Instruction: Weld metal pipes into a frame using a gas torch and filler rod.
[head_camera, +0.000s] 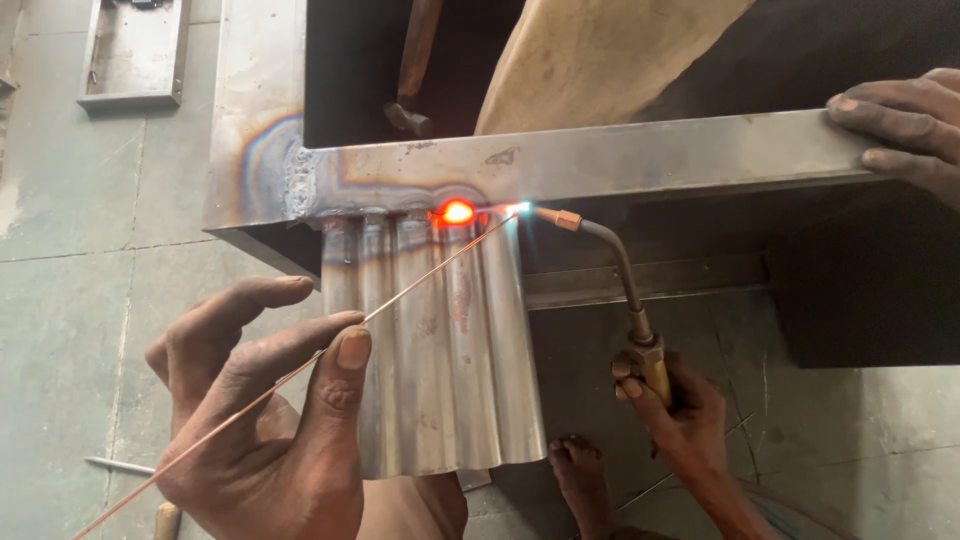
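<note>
Looking down from the head camera, I see my left hand (265, 420) pinching a thin copper-coloured filler rod (300, 370) between thumb and forefinger, the other fingers curled loosely behind it; the rod slants up to the right, its tip near the glowing orange spot (457, 211). My right hand (680, 415) is wrapped tight around the brass handle of a gas torch (625, 290), whose bent neck rises to a nozzle with a small bluish flame just right of the glow. That hot spot sits where the top edge of a corrugated steel sheet (450, 350) with about 5 ridges meets a flat steel frame bar (620, 155), which shows rainbow heat tint near its left corner. Another person's hand (905, 125) rests on the bar's right end, fingers laid flat together. A bare foot (580, 475) stands on the concrete floor (70, 280) below the sheet.
</note>
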